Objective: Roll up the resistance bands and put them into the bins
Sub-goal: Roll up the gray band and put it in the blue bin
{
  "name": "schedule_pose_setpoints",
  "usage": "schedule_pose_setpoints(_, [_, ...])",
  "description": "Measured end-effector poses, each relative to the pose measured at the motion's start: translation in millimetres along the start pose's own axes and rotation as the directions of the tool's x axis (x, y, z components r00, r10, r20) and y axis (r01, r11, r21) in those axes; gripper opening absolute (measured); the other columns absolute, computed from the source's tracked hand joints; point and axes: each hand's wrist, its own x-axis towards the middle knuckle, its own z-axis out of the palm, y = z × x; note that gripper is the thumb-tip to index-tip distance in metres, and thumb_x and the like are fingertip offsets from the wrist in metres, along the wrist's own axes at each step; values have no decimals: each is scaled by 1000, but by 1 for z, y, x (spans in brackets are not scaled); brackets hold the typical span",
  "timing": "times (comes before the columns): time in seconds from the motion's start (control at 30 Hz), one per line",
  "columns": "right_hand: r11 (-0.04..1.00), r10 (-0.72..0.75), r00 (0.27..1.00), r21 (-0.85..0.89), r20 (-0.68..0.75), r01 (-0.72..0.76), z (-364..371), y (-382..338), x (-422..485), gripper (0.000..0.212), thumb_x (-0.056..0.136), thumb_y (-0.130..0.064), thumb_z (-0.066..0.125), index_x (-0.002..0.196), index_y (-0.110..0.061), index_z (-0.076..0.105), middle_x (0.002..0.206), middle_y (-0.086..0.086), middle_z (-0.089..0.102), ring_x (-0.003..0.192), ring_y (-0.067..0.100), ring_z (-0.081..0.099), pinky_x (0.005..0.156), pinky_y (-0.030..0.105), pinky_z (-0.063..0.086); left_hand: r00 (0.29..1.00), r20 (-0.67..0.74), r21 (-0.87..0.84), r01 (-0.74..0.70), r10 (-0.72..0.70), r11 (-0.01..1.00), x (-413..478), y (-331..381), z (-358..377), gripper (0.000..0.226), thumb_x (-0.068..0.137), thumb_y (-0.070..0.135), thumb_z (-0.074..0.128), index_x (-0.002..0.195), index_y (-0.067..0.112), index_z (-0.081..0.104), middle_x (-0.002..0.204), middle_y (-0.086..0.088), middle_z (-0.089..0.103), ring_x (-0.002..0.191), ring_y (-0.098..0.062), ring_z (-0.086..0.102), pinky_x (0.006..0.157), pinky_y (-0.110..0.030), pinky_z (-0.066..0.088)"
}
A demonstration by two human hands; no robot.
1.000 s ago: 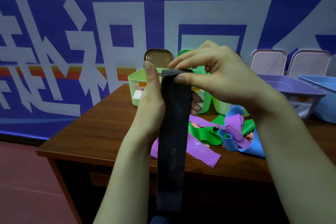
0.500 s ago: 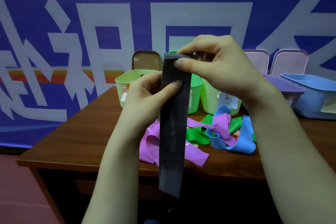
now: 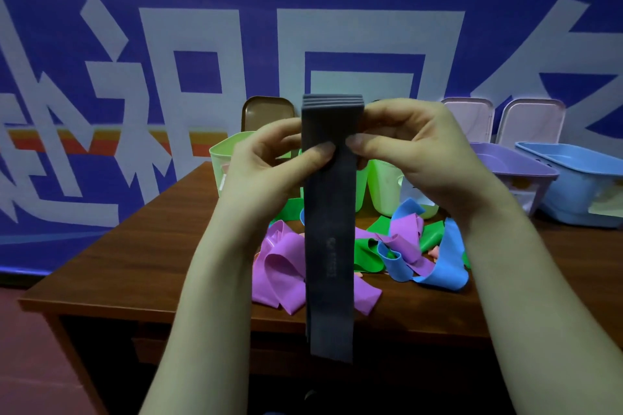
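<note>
dark band (image 3: 328, 229) rolled further, hanging tail shorter

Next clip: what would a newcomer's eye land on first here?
A dark grey band held up dead centre, its top folded into layers and pinched between the left hand and right hand. Behind it, a bright tangle of loose bands on the wooden table, before a row of pastel bins.

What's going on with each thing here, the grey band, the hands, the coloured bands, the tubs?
Grey band: held up, top part rolled, tail hanging loose.
Left hand: pinching the roll's left side.
Right hand: pinching the roll's right side.
Purple bands: loose on the table, unrolled.
Green bands: loose, unrolled.
Blue bands: loose, unrolled.
Green bins: open.
Purple bin: open.
Blue bin: open.
</note>
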Motion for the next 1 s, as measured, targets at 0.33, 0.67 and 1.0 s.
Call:
schedule_pose_setpoints(0.33, [974,-6,999,224,-52,17,-11,2,-2,41,80,9,63,107,-22,64,78,3,70,76,22,67,62,31,56,997,67,-47,-41,44,998,9,8,2,31,87,-2,59,111,18,61,98,-7,65,83,-14,68,58,-21,53])
schedule_pose_setpoints(0.67, [975,24,999,219,29,-30,-9,5,-2,40,84,3,63,117,-19,59,102,10,69,90,22,67,68,32,57,996,8,-85,-85,86,993,12,3,6,23,84,0,61,101,15,66,88,-5,64,80,-18,65,61,-30,56])
schedule_pose_setpoints(1.0, [950,35,999,310,-20,-27,-7,16,2,35,79,11,61,88,-20,77,90,5,75,87,21,71,72,32,58,991,8,-112,132,-132,985,9,15,11,29,91,37,54,95,12,67,85,-3,66,62,-13,61,49,-22,50])
